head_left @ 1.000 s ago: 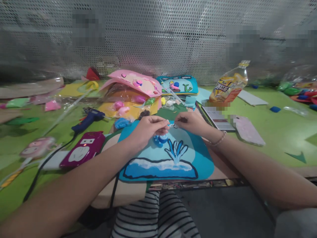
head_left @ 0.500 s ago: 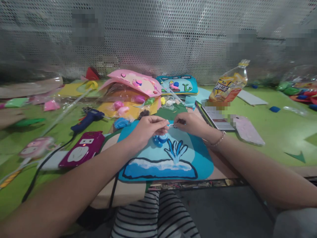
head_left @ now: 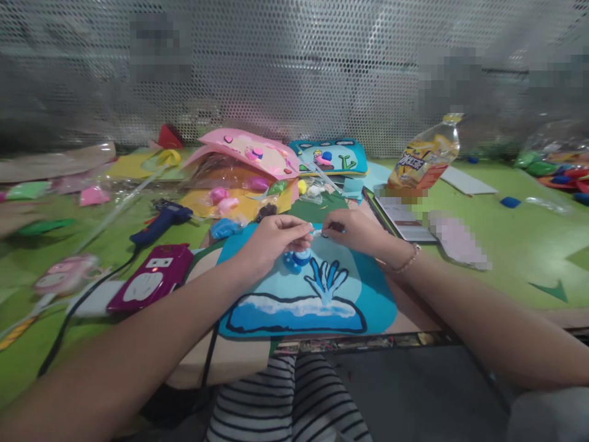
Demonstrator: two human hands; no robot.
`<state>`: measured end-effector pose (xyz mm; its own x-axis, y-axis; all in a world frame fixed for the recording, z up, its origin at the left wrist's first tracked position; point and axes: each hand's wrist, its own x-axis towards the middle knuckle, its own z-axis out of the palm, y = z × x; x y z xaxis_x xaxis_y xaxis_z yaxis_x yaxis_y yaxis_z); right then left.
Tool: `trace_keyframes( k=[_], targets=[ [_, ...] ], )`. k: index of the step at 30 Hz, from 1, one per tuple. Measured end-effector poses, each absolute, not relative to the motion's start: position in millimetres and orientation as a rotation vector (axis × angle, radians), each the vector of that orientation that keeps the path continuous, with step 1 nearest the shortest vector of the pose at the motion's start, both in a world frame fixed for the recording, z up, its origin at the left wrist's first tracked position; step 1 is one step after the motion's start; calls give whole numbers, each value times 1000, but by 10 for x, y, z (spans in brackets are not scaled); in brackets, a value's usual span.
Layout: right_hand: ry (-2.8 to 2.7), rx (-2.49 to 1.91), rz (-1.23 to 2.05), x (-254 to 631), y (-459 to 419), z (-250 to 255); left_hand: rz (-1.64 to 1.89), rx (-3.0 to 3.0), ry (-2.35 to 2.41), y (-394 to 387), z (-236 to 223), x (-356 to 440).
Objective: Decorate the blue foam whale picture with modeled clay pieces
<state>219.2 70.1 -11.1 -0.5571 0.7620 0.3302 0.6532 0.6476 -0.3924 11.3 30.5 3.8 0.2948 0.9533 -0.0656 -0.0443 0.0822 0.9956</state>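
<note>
A small strip of white clay (head_left: 317, 232) stretches between my two hands, above the upper part of a blue foam sheet (head_left: 381, 301). My left hand (head_left: 285, 238) pinches its left end with thumb and forefinger. At its right end, the curled fingers of my right hand (head_left: 346, 226) are closed on it. Just under my left fingers sits a blue clay figure (head_left: 297, 260), partly hidden. Lower on the sheet are a blue-and-white water shape (head_left: 294, 313) outlined in black and a splash (head_left: 327, 279) rising from it.
Left of the sheet lie a magenta power bank (head_left: 154, 277) and a blue glue gun (head_left: 161, 222) with its cord. Behind are clay lumps (head_left: 225, 228), a pink decorated piece (head_left: 248, 153) and a blue one (head_left: 329, 158). A drink bottle (head_left: 426, 156) and phone (head_left: 458, 239) stand right.
The white clay strip between my fingers looks slightly longer and straighter. Both hands stay in nearly the same place over the sheet.
</note>
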Motion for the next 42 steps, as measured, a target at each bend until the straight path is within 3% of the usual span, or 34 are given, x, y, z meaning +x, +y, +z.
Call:
trace_keyframes(
  k=[42],
  targets=[
    [-2456, -1157, 357, 2208, 717, -134, 937, 1265, 963, 316, 19, 103]
  ],
)
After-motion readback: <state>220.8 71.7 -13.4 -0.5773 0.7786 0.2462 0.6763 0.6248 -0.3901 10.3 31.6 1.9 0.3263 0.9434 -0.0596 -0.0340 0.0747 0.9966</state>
